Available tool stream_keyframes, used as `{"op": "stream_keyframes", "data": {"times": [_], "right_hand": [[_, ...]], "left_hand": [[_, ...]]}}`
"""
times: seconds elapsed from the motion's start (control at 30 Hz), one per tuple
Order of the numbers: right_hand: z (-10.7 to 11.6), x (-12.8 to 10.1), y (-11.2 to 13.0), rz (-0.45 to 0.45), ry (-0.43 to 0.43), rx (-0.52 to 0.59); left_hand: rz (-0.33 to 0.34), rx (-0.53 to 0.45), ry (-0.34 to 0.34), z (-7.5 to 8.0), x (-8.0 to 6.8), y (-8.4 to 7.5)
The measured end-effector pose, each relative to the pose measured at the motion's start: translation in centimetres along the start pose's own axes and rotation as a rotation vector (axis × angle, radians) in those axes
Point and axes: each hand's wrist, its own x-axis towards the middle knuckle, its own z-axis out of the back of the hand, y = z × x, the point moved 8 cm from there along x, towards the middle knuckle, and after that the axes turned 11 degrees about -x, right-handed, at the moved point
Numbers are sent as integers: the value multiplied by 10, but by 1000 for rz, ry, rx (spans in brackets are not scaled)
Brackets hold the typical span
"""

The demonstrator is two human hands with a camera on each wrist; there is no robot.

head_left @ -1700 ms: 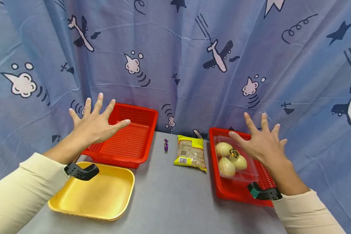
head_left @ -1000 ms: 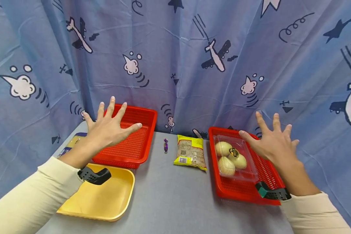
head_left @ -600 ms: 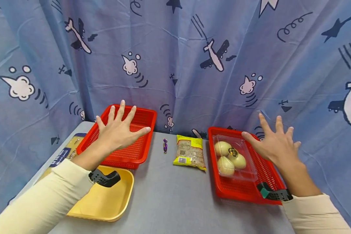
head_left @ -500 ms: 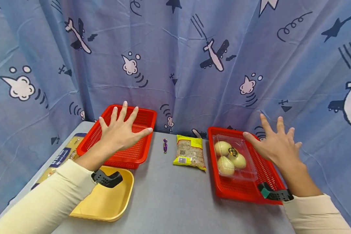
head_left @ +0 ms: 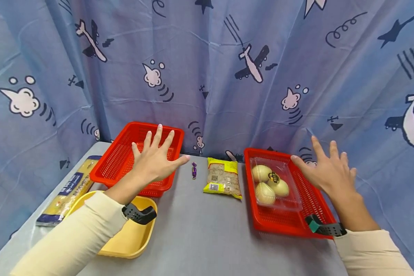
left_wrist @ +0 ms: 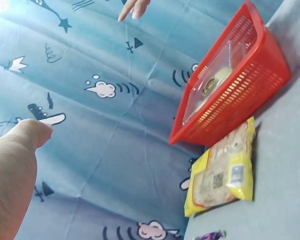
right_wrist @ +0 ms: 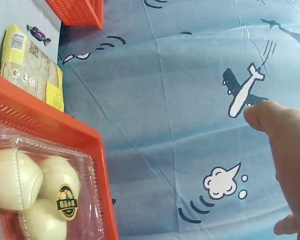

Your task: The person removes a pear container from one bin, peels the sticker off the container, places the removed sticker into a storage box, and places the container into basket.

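My left hand [head_left: 155,159] is held with fingers spread over the left red basket [head_left: 114,155], touching nothing. My right hand [head_left: 331,168], fingers spread too, is raised over the right red basket [head_left: 276,226] and holds nothing. In that basket lies a clear plastic box [right_wrist: 87,200] with three pale, round fruits [head_left: 278,188] and a dark label. Between the baskets a yellow-edged bag [head_left: 223,177] with a see-through middle lies on the grey table. A small purple wrapped candy [head_left: 194,170] sits left of the bag.
A yellow tray [head_left: 124,241] stands in front of the left basket, partly behind my left forearm. At the table's left edge lies a long gold and blue packet [head_left: 72,184]. A blue curtain [head_left: 207,76] with airplane prints hangs behind everything.
My left hand has moved right and slightly down across the left basket, uncovering the long packet at the left. My right hand has shifted a little to the right. The objects stay in place.
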Motion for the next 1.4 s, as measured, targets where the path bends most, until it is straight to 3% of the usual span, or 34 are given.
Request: {"op": "stream_keyframes", "data": {"times": [0.7, 1.03, 1.4], "right_hand": [[-29, 1, -25, -24, -2, 21], [-48, -2, -37, -47, 9, 51], [-66, -2, -46, -38, 1, 35]], "left_hand": [[-24, -87, 1, -45, -3, -25], [-64, -150, 3, -74, -6, -42], [-79, -143, 6, -101, -11, -46]]}}
